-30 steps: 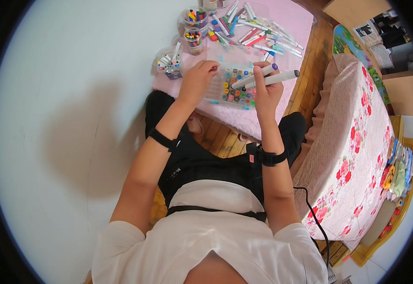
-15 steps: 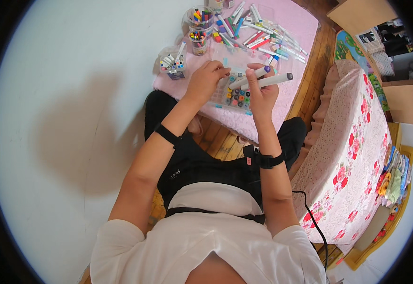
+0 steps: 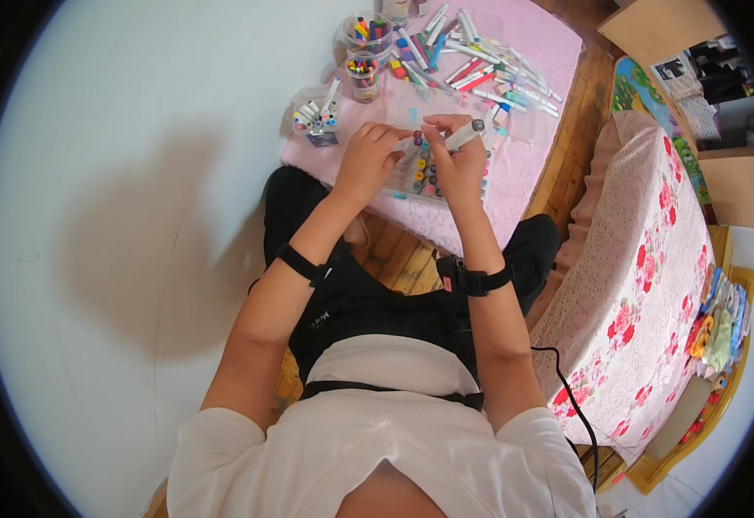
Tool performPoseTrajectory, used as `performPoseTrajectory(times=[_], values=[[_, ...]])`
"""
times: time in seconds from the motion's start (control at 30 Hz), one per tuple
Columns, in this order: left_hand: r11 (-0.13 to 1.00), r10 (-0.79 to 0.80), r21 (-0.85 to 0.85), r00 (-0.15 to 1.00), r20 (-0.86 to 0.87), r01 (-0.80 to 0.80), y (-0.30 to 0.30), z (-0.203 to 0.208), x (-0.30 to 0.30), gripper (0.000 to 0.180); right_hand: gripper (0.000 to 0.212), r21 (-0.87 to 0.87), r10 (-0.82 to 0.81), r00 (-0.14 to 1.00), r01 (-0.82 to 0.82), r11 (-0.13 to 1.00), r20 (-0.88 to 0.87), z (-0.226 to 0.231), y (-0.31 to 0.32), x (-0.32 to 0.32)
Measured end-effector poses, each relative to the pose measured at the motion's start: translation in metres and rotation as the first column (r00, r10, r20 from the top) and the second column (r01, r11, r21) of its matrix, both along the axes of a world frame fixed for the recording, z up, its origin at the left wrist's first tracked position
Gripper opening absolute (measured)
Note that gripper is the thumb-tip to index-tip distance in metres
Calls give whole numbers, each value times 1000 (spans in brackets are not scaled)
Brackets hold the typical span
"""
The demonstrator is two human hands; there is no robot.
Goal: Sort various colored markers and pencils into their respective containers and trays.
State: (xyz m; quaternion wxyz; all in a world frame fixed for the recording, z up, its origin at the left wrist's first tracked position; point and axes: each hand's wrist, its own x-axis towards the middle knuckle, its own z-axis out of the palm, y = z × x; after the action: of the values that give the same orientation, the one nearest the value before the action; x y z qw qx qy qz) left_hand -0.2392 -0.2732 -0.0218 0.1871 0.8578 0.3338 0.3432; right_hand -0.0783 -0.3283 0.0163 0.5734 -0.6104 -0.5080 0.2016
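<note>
In front of me is a clear plastic case (image 3: 399, 179) with rows of upright markers, their coloured ends (image 3: 429, 184) facing up. My right hand (image 3: 460, 168) is closed around a white marker (image 3: 461, 136) with a grey end, tilted up to the right above the case. My left hand (image 3: 368, 160) is over the case's left part, its fingers curled at a purple-ended marker (image 3: 417, 138). That marker is between both hands' fingertips, and its lower part is partly hidden. The right hand covers some of the case's markers.
Loose markers (image 3: 472, 73) lie heaped at the far side of the pink table cover (image 3: 523, 186). Two clear cups (image 3: 364, 82) of coloured pens and a small box of markers (image 3: 316, 121) stand by the wall at left. A flower-patterned cloth (image 3: 644, 285) drapes something at right.
My right hand has moved slightly left, closer to my left hand. The purple-ended marker has gone from the right hand's grasp to between both hands' fingertips; the grey-ended marker stays in my right hand.
</note>
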Motion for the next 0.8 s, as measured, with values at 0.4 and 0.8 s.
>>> performPoseTrajectory(times=[0.4,0.8], values=[[976,-118,-185,993,-13,114,7,-2,21,34,14,-3,37,996,-37,999,-82,9,-12,2],[997,-24,-72,989,147,35,8,17,15,31,22,-8,66,998,-66,998,-15,9,-4,4]])
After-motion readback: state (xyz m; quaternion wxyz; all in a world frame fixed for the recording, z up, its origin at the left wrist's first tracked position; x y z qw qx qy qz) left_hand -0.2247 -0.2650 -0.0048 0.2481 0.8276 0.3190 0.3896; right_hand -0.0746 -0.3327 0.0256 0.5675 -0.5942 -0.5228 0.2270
